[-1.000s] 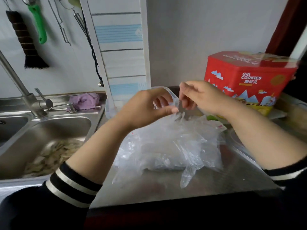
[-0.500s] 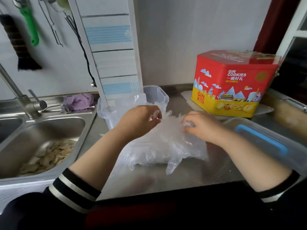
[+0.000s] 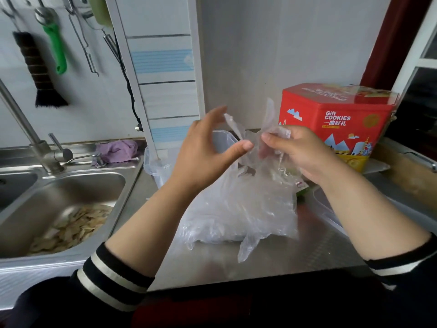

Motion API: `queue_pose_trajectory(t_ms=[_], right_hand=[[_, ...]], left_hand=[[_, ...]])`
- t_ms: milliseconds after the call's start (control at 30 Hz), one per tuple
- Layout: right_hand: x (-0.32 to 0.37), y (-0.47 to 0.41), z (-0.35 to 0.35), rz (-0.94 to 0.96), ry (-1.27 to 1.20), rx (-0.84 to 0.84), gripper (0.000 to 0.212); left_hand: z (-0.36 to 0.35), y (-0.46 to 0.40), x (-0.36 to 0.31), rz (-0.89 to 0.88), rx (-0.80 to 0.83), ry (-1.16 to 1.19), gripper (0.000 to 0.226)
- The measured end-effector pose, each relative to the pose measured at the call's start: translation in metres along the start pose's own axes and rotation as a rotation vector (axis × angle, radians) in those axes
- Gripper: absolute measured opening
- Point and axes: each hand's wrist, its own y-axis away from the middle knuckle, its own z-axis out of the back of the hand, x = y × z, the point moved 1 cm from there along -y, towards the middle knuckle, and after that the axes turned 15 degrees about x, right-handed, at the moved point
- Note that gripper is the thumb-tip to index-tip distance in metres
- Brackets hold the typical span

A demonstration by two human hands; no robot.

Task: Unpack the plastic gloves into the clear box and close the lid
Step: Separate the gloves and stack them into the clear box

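A crumpled pile of thin clear plastic gloves [image 3: 238,211] lies on the steel counter in front of me. My right hand [image 3: 300,152] is raised above the pile and pinches a bunch of the clear film, which sticks up past my fingers. My left hand [image 3: 208,150] hovers beside it with fingers spread and thumb out, fingertips touching a strip of the film. The clear box [image 3: 153,162] stands behind my left hand, mostly hidden by it and the pile. Its clear lid [image 3: 328,209] lies flat on the counter under my right forearm.
A steel sink [image 3: 78,192] with food scraps in it is on the left, with a tap [image 3: 30,138] and a purple cloth [image 3: 118,149] behind. A red cookie tin [image 3: 335,119] stands at the back right. Brushes hang on the wall.
Both hands have risen from the pile. My right hand has lifted a bunch of film up with it, and my left hand has spread its fingers.
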Motion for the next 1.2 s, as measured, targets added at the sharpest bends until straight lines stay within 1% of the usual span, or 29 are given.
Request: queue_pose_trajectory(t_ms=[33, 67, 100, 133, 167, 200, 234, 267, 300, 400, 434, 467, 567, 601, 701, 734, 767, 801, 834, 867, 901, 934, 968, 1001, 1034, 1068, 1134, 1201], right_hand=[[0.004, -0.004, -0.006, -0.011, 0.000, 0.044, 0.014], [0.008, -0.007, -0.011, -0.021, -0.005, 0.073, 0.015], [0.010, -0.009, -0.017, -0.028, -0.022, 0.083, 0.017], [0.012, -0.014, -0.021, -0.043, -0.058, 0.077, 0.021], [0.011, -0.016, -0.023, -0.061, -0.099, 0.054, 0.030], [0.011, -0.020, -0.025, -0.094, -0.119, 0.018, 0.045], [0.009, -0.022, -0.025, -0.122, -0.124, -0.012, 0.063], [0.009, -0.023, -0.027, -0.119, -0.144, -0.009, 0.075], [0.008, -0.023, -0.028, -0.099, -0.168, 0.026, 0.079], [0.004, -0.025, -0.027, -0.089, -0.313, 0.240, 0.094], [0.003, -0.025, -0.027, -0.090, -0.345, 0.293, 0.093], [0.004, -0.026, -0.030, -0.093, -0.322, 0.306, 0.088], [0.004, -0.036, -0.039, -0.090, -0.107, 0.152, 0.076], [0.006, -0.040, -0.041, -0.075, -0.102, 0.089, 0.065], [0.008, -0.055, -0.040, -0.082, -0.132, -0.060, 0.022], [0.009, -0.062, -0.039, -0.109, -0.117, -0.087, 0.012], [0.008, -0.066, -0.037, -0.140, -0.091, -0.117, 0.009], [0.007, -0.071, -0.036, -0.167, -0.086, -0.147, 0.012], [0.004, -0.076, -0.035, -0.187, -0.095, -0.163, 0.022], [0.004, -0.083, -0.035, -0.212, -0.109, -0.148, 0.038], [0.003, -0.086, -0.033, -0.248, -0.108, -0.098, 0.056], [0.003, -0.090, -0.034, -0.291, -0.094, -0.023, 0.070], [0.003, -0.092, -0.034, -0.324, -0.068, 0.051, 0.075], [0.001, -0.097, -0.036, -0.338, -0.043, 0.108, 0.071], [-0.001, -0.100, -0.036, -0.341, -0.025, 0.116, 0.067], [-0.003, -0.106, -0.038, -0.340, -0.008, 0.098, 0.066], [-0.009, -0.120, -0.040, -0.327, 0.067, 0.011, 0.060], [-0.017, -0.137, -0.041, -0.323, 0.217, -0.049, 0.048]], left_hand=[[0.002, -0.007, -0.005, 0.079, 0.104, 0.094, 0.078], [0.002, -0.014, -0.007, 0.130, 0.182, 0.163, 0.072], [0.003, -0.020, -0.008, 0.150, 0.219, 0.220, 0.057], [0.004, -0.024, -0.009, 0.154, 0.212, 0.272, 0.037], [0.004, -0.025, -0.009, 0.162, 0.188, 0.325, 0.022], [0.007, -0.027, -0.007, 0.172, 0.153, 0.353, 0.017], [0.008, -0.027, -0.005, 0.196, 0.129, 0.367, 0.020], [0.009, -0.026, -0.004, 0.216, 0.113, 0.382, 0.022], [0.011, -0.025, -0.004, 0.230, 0.102, 0.399, 0.023], [0.016, -0.021, 0.000, 0.231, 0.086, 0.350, 0.023], [0.018, -0.019, 0.001, 0.221, 0.088, 0.319, 0.022], [0.020, -0.018, 0.003, 0.211, 0.094, 0.296, 0.021], [0.023, -0.016, 0.007, 0.208, 0.105, 0.237, 0.021], [0.024, -0.016, 0.010, 0.219, 0.109, 0.208, 0.023], [0.029, -0.014, 0.019, 0.261, 0.088, 0.145, 0.021], [0.032, -0.014, 0.023, 0.281, 0.064, 0.132, 0.018], [0.033, -0.015, 0.026, 0.308, 0.039, 0.127, 0.016], [0.035, -0.015, 0.030, 0.330, 0.008, 0.125, 0.016], [0.036, -0.015, 0.033, 0.347, -0.021, 0.116, 0.015], [0.039, -0.016, 0.039, 0.356, -0.051, 0.092, 0.016], [0.041, -0.016, 0.043, 0.365, -0.079, 0.060, 0.017], [0.043, -0.017, 0.049, 0.372, -0.107, 0.041, 0.018], [0.044, -0.018, 0.054, 0.383, -0.137, 0.046, 0.018], [0.045, -0.019, 0.060, 0.394, -0.163, 0.072, 0.017], [0.046, -0.020, 0.065, 0.409, -0.185, 0.103, 0.016], [0.048, -0.023, 0.072, 0.424, -0.202, 0.125, 0.016], [0.051, -0.028, 0.088, 0.458, -0.212, 0.110, 0.022], [0.054, -0.033, 0.105, 0.506, -0.185, -0.032, 0.024]])
